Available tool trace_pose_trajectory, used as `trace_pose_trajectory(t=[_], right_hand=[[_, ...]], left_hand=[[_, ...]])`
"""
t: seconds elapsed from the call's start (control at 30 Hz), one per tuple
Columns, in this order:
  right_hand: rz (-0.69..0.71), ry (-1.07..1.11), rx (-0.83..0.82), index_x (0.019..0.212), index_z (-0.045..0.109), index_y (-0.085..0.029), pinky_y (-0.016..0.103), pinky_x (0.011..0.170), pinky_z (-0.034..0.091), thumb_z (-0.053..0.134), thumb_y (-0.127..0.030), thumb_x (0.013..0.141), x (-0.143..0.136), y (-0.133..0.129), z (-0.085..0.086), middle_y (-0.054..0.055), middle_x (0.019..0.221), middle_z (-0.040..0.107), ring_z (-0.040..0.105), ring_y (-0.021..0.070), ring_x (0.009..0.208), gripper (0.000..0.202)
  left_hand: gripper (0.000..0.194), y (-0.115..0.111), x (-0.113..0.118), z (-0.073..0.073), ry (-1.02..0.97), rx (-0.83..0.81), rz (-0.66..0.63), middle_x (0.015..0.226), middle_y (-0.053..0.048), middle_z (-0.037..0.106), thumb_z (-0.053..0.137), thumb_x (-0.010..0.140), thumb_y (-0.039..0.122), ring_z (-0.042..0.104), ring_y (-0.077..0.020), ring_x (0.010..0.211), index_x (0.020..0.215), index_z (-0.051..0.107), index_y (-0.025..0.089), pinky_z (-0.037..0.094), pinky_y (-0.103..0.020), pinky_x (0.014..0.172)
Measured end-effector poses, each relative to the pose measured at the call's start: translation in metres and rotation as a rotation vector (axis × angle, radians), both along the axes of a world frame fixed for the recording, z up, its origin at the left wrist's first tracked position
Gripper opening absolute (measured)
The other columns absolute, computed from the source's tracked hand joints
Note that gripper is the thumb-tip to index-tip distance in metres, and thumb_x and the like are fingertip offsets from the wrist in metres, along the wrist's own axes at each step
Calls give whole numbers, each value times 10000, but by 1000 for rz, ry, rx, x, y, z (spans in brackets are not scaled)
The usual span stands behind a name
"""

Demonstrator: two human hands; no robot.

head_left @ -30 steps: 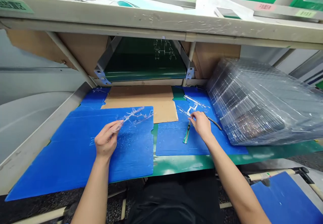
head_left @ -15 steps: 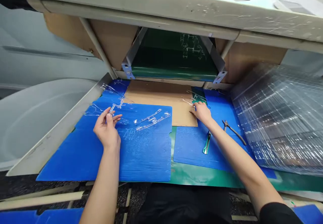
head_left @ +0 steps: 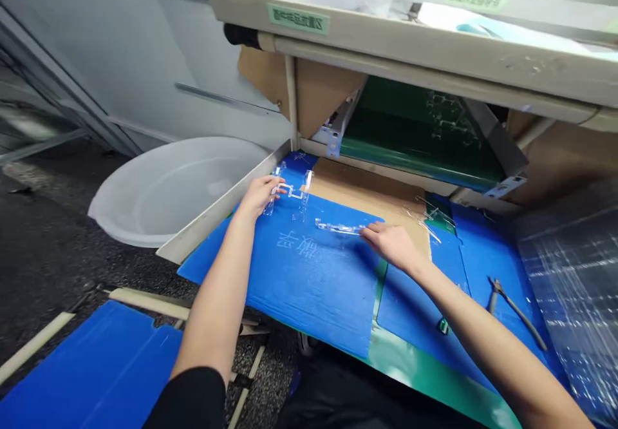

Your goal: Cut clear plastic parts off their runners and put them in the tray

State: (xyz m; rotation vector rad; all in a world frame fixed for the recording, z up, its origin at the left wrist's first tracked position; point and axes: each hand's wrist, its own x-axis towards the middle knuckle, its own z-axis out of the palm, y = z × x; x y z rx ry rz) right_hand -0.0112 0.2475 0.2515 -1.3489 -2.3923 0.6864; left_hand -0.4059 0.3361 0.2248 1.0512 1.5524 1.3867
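My left hand (head_left: 263, 194) is closed on a clear plastic frame (head_left: 295, 192) with two long side pieces joined by a thin bridge, over the back left of the blue sheet (head_left: 313, 287). To the right, the fingers of my right hand (head_left: 389, 242) pinch the right end of a long clear plastic strip (head_left: 338, 227), just above the same sheet. More thin clear pieces (head_left: 425, 223) lie beyond my right hand, on the brown cardboard (head_left: 367, 183) and the green surface beside it.
A large white tub (head_left: 178, 190) stands left of the table's raised edge. Pliers (head_left: 516, 310) and a green-handled tool (head_left: 443, 326) lie at the right. Wrapped clear trays (head_left: 574, 268) stand far right. Behind, a green conveyor (head_left: 410, 129) runs under a shelf (head_left: 386, 42).
The view has turned left. My left hand has moved toward the tub side with the clear frame. My right hand has come from the cardboard to the blue sheet and taken hold of a clear strip.
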Motion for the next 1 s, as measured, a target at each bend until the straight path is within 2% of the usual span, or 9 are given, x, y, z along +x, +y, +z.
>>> trace_pose_trajectory(t=[0.1,0.23,0.43,0.57,0.67,0.77,0.83,0.93,1.0], right_hand=[[-31,192,-115,1066,717,-164,416,926,588,651,-480,1089,-10,-4,7,69,1076,730,696,212,981,324],[-112,470,-364,1134,706,-147,325,735,615,639,-488,1104,-46,-3,-5,39,993,721,691,155,788,349],[-277,734,-661,1312,684,-158,393,850,656,697,-412,1081,-165,23,-34,93,1228,723,736,212,996,344],[-341,781,-737,1386,663,-173,469,959,641,710,-402,1071,-242,49,-26,118,1359,689,720,260,1140,392],[-339,726,-722,1396,659,-174,475,966,640,715,-397,1068,-272,57,-10,120,1374,683,716,265,1153,401],[-321,642,-659,1376,665,-168,443,921,653,709,-397,1073,-261,45,2,113,1329,699,729,246,1099,382],[-321,575,-591,1365,672,-164,441,917,655,705,-407,1076,-228,25,5,113,1320,705,734,246,1093,380],[-348,436,-444,1350,696,-172,498,1022,619,751,-421,1042,-142,-23,4,116,1374,701,713,274,1195,400],[-432,299,-343,1329,718,-191,534,1115,564,813,-443,991,-74,-64,3,109,1401,700,684,290,1269,432]], left_hand=[[333,48,-14,10,63,-141,-81,1191,-93,727,719,1048,394,731,-204,996,1260,690,139,658,-389,862],[399,70,-23,22,219,-177,-80,1345,-121,686,716,1047,402,711,-256,1154,1360,661,160,643,-469,978],[339,38,-52,40,502,-82,-25,1305,-114,721,720,1038,388,706,-267,1194,1274,705,145,586,-506,1078],[358,4,-66,64,680,62,116,1417,-150,708,643,1038,355,639,-296,1349,1325,704,151,463,-465,1210],[373,-16,-64,82,788,128,145,1384,-139,727,645,1005,370,655,-305,1307,1315,714,174,477,-453,1180],[344,-34,-45,96,874,200,149,1329,-151,727,640,979,338,631,-330,1311,1263,719,162,443,-489,1209],[332,-42,-20,101,914,296,143,1365,-145,700,622,976,307,574,-342,1389,1259,709,155,381,-506,1265],[320,-45,46,99,959,426,8,1334,-87,704,578,1028,376,622,-329,1317,1265,702,199,424,-493,1227],[329,-44,114,91,1043,374,-162,1224,-81,738,520,1063,450,692,-323,1164,1209,708,223,507,-477,1109]])
